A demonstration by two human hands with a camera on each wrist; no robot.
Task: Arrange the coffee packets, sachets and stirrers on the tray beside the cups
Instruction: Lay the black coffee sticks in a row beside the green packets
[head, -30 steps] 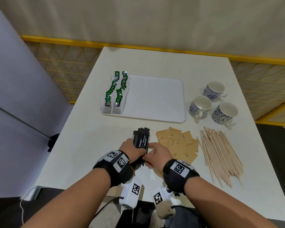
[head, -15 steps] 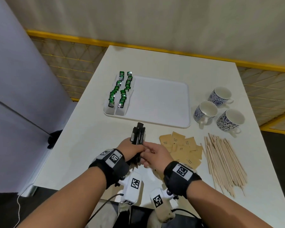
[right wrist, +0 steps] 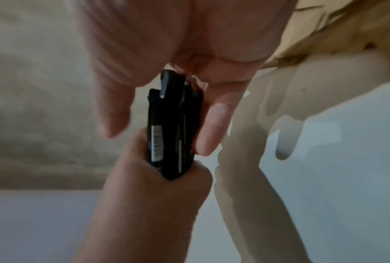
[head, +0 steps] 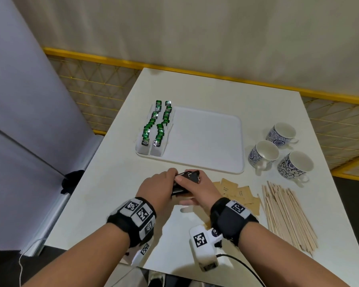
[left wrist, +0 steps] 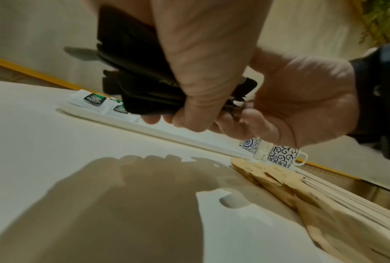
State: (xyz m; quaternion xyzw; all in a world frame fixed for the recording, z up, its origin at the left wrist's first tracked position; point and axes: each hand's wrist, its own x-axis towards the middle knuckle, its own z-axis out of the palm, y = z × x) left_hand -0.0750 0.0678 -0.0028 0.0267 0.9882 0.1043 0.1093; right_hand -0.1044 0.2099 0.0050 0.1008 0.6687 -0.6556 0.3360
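Black coffee packets (head: 186, 180) bunched above the table (head: 116, 183), near the tray's (head: 205, 141) front edge, left hand (head: 158, 188) and right hand (head: 201, 188) both grasping them; right wrist view alone shows a barcode (right wrist: 156, 142)

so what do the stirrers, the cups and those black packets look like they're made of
Stirrers: pale, matte, thin flat sticks, most likely bare wood. Cups: glossy white inside with blue patterns, apparently glazed ceramic. Black packets, gripped by the left hand and right hand: thin, slightly shiny, barcode printed on one; probably plastic or foil film.
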